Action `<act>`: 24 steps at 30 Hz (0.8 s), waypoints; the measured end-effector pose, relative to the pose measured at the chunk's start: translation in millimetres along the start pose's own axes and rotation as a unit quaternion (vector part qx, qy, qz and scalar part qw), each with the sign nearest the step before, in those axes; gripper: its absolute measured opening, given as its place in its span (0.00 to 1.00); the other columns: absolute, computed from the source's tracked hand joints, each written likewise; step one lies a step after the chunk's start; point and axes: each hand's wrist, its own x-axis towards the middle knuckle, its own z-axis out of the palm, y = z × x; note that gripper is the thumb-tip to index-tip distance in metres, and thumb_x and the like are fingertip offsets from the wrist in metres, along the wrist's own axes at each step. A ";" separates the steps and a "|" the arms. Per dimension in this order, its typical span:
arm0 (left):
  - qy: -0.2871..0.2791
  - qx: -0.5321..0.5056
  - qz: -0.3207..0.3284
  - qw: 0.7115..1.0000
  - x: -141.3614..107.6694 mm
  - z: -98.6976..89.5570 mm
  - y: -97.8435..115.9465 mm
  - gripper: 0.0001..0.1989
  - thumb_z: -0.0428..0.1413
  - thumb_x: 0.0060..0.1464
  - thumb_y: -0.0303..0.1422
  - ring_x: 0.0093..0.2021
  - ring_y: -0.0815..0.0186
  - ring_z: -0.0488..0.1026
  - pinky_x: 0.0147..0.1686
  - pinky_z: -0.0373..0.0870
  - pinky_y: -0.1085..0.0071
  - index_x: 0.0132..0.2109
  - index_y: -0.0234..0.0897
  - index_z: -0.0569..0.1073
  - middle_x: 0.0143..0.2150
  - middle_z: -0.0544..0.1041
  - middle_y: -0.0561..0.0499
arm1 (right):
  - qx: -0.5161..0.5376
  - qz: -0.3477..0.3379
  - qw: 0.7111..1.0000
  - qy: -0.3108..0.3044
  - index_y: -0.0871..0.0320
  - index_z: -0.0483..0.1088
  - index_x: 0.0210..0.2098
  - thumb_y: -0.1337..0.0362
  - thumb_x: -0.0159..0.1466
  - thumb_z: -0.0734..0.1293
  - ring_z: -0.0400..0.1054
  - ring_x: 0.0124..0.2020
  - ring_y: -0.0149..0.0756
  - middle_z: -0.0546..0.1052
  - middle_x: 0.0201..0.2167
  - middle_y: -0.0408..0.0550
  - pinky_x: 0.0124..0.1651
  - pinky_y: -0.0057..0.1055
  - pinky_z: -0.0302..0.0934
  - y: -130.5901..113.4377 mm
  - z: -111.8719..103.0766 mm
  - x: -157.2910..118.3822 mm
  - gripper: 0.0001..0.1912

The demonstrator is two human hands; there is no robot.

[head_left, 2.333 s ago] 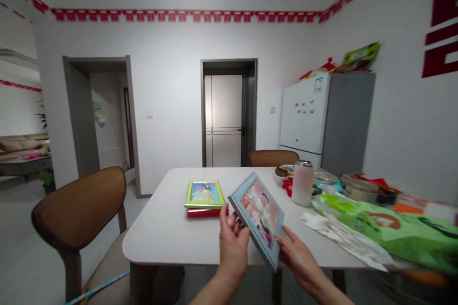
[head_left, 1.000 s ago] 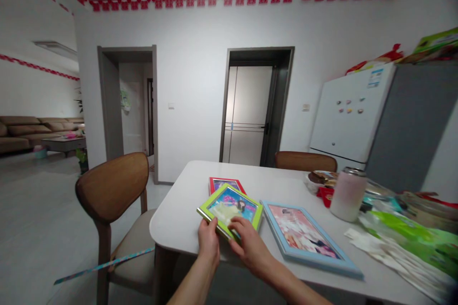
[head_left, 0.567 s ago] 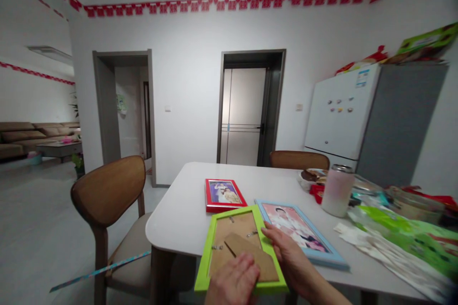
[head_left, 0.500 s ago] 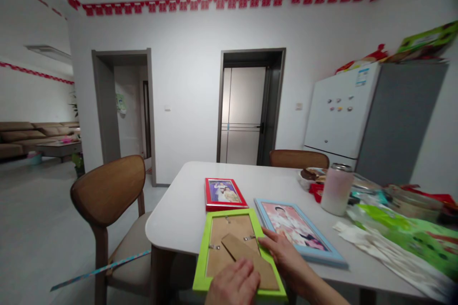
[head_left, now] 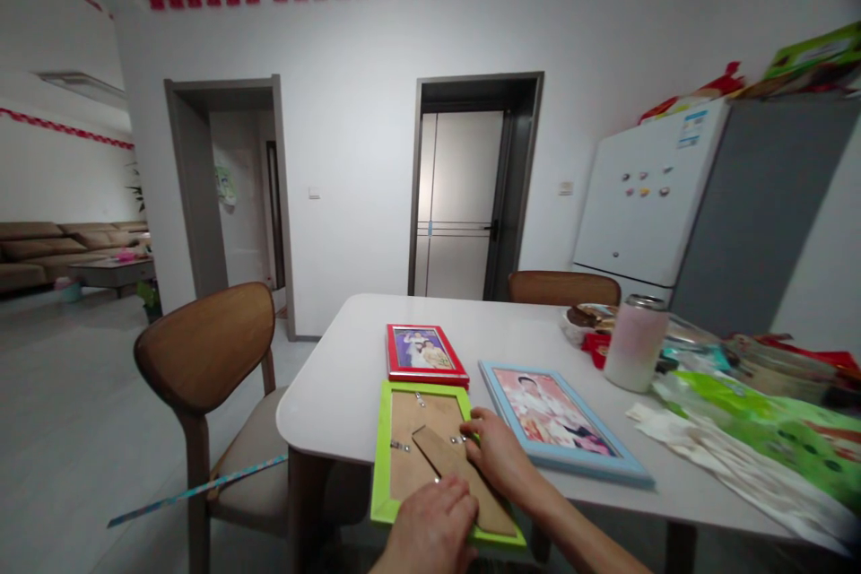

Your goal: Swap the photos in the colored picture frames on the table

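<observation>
- Table (head_left: 336, 404), white: bears two picture frames; a third overhangs its near edge.
- Blue frame (head_left: 555, 417): picture up, right of my work, lying as it did half a second ago.
- Green frame (head_left: 430, 413): back up before me, under both hands; a second ago its picture faced up.
- Red frame (head_left: 425, 352): picture up, just beyond the green one.
- Left hand (head_left: 436, 520): fingers together, bent, laid over the stand's lower part; whether it grips, I cannot tell.
- Right hand (head_left: 501, 457): half-curled, fingertips at the clip; half a second ago it held the edge. Thumb hidden; any pinch, I cannot tell.
- Stand (head_left: 447, 459): brown, seemingly folded against the back.
- Clip (head_left: 458, 439): metal. Step in hand, I judge: working this fastening; next move calls for fingertip pressure, left hand steadying.
</observation>
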 end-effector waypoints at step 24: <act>-0.031 -0.117 -0.115 0.986 -13.3 -36.8 -19.6 0.17 0.62 0.36 0.33 0.47 0.64 0.63 0.55 0.45 0.64 0.36 0.36 0.68 0.44 0.70 0.51 | -0.036 0.048 0.998 0.023 0.55 0.73 0.34 0.61 0.56 0.57 0.64 0.35 0.36 0.74 0.36 0.51 0.35 0.29 0.52 -32.5 45.7 65.9 0.15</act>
